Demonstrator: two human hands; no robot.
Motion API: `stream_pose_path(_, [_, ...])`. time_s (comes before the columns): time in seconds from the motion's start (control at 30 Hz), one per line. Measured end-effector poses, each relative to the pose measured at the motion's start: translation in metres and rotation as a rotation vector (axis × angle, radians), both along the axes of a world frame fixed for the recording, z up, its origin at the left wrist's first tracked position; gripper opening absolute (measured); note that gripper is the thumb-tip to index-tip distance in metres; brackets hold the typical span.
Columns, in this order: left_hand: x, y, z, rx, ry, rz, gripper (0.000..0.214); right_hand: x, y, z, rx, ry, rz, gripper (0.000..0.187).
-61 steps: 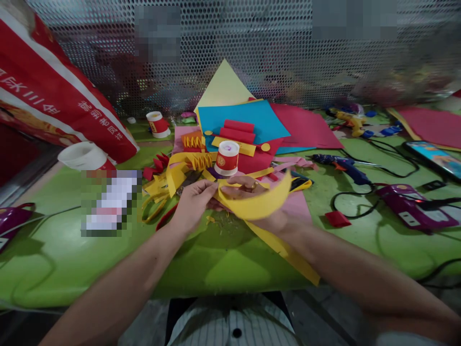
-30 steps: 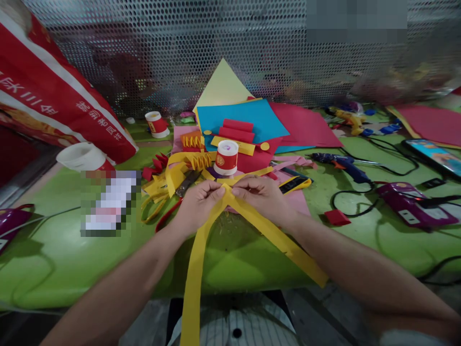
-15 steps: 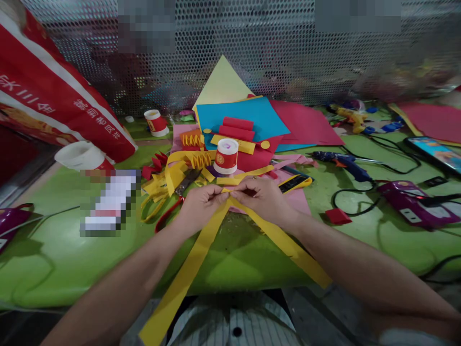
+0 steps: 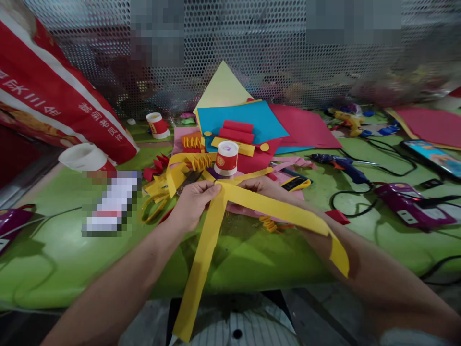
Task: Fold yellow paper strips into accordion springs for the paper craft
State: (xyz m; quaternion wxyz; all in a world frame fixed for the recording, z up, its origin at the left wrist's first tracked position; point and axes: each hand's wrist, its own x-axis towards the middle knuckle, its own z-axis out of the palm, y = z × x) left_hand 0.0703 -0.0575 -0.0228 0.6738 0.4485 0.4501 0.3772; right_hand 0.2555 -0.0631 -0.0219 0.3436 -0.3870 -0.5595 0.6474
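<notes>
My left hand point(image 4: 190, 202) pinches the joined corner of two long yellow paper strips point(image 4: 205, 250) above the green table point(image 4: 65, 259). One strip hangs down toward my lap. The other strip point(image 4: 288, 214) runs to the right, lying over my right hand point(image 4: 264, 186), whose fingers curl under it at the corner. A small folded yellow zigzag piece point(image 4: 268, 224) lies on the table just below my right wrist. A red and white paper cup point(image 4: 226, 158) stands just beyond my hands.
Sheets of blue point(image 4: 248, 120), red point(image 4: 306, 127) and yellow paper are piled behind the cup. Scissors point(image 4: 180, 190) lie among yellow scraps at left. A blue glue gun point(image 4: 342, 166), cables, a purple device point(image 4: 414, 204) and a phone point(image 4: 434, 157) sit at right. A red banner point(image 4: 54, 105) leans at left.
The right-hand strip has been folded up and across, now lying over my right hand and forearm. The hanging strip has swung nearer the middle. A small yellow zigzag piece now shows on the table.
</notes>
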Motion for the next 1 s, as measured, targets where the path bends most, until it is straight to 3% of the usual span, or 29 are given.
stream_pose_path(0.13, [0.002, -0.004, 0.0, 0.081, 0.049, 0.038, 0.029, -0.011, -0.006, -0.002, -0.077, 0.117, -0.096, 0.028])
stream_pose_path(0.27, [0.002, -0.006, -0.002, 0.217, 0.202, 0.069, 0.031, -0.014, -0.004, -0.004, -0.108, 0.098, -0.204, 0.031])
stream_pose_path(0.57, [0.004, -0.005, 0.0, 0.339, 0.334, -0.009, 0.025, -0.016, -0.004, 0.001, -0.139, 0.001, -0.217, 0.032])
stream_pose_path(0.9, [0.003, -0.005, 0.002, 0.215, 0.159, -0.099, 0.014, -0.011, -0.003, -0.004, -0.072, -0.05, -0.235, 0.031])
stream_pose_path(1.0, [0.004, -0.005, 0.003, 0.199, 0.118, -0.196, 0.025, -0.01, -0.002, -0.005, -0.055, -0.073, -0.244, 0.031])
